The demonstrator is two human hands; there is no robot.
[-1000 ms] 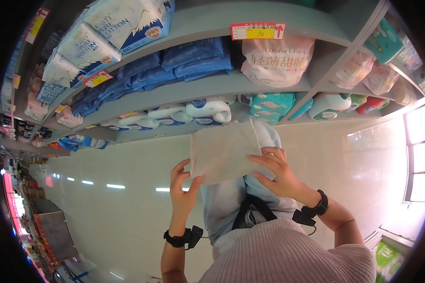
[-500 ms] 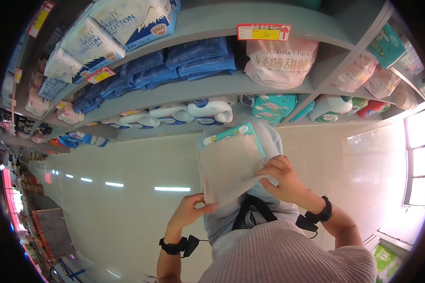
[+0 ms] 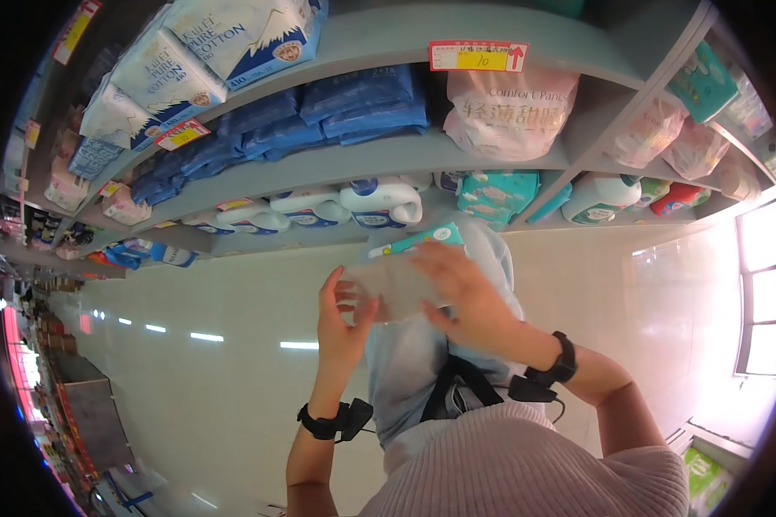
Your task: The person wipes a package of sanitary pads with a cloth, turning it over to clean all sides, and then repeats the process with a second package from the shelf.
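A pale, thin sheet (image 3: 388, 283), now a small folded shape, is held between my two hands above my lap. My left hand (image 3: 345, 314) grips its left end, thumb in front and fingers curled behind. On its right side my right hand (image 3: 461, 289) touches it, smeared by motion, with the fingers stretched over the top edge and the thumb below. Under the sheet, a teal packet (image 3: 444, 233) rests on my knees and is partly covered.
Grey shelves (image 3: 336, 164) stand in front of me with blue packs (image 3: 362, 99), white detergent bottles (image 3: 379, 202), a pink Comfort Pants bag (image 3: 513, 112) and white-and-blue cotton packs (image 3: 241, 39). A window (image 3: 766, 293) is at the far right.
The sheet hung spread out half a second ago and is now folded smaller. My left hand has moved up, and my right hand has moved up and to the left over the sheet.
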